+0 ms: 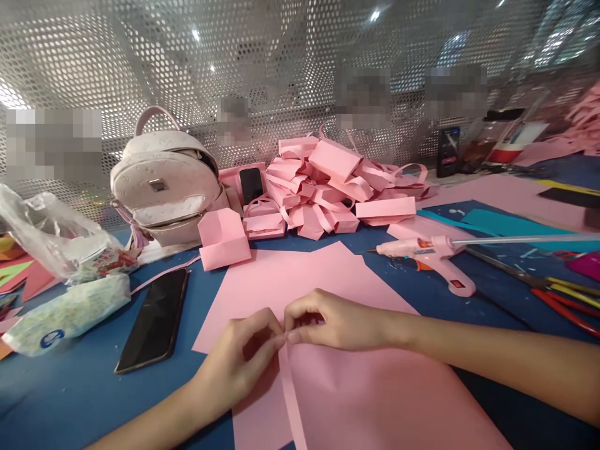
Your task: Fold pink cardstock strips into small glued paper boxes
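Observation:
Both my hands meet over pink paper sheets (375, 381) spread on the blue table. A narrow pink paper strip (291, 400) runs from my fingertips down toward the lower edge of the view. My left hand (244, 353) pinches its upper end between thumb and forefinger. Right beside it, my right hand (328, 319) pinches at the same spot, its fingertips touching those of the left. The small bit between the fingertips is mostly hidden.
A pink glue gun (434, 250) lies to the right, near red-handled scissors (562, 306). A black phone (157, 319) and a tissue pack (70, 312) lie left. Behind stand a pale backpack (164, 181) and a heap of folded pink paper bags (328, 181), before a perforated metal screen (281, 56).

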`<state>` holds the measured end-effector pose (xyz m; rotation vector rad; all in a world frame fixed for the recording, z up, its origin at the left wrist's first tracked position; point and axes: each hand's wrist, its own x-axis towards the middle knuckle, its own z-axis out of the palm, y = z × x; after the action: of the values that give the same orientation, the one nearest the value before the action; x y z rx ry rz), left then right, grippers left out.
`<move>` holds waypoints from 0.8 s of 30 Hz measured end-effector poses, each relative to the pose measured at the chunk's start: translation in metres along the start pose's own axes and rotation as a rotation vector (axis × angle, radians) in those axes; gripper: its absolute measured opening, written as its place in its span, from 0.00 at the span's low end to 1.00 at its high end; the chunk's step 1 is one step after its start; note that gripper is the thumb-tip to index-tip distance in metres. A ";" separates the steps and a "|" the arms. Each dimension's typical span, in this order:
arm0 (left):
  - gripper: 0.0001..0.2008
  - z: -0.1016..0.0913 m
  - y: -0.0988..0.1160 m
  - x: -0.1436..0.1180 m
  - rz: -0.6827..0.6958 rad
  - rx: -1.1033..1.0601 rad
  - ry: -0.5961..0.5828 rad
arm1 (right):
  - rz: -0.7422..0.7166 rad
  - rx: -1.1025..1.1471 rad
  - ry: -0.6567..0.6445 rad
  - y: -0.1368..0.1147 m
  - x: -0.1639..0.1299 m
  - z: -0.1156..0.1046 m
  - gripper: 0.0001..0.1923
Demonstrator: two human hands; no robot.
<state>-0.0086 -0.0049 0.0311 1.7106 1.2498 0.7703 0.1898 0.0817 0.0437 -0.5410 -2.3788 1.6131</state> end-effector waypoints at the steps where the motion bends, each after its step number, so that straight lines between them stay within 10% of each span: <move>1: 0.12 0.000 0.001 0.001 -0.033 -0.026 -0.007 | -0.004 0.008 0.014 -0.001 0.000 0.000 0.11; 24: 0.15 -0.001 0.000 0.001 -0.083 -0.034 0.093 | 0.050 0.055 0.118 0.002 -0.001 0.001 0.17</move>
<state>-0.0093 -0.0036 0.0318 1.6008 1.3541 0.8249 0.1905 0.0808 0.0414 -0.6705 -2.2462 1.6152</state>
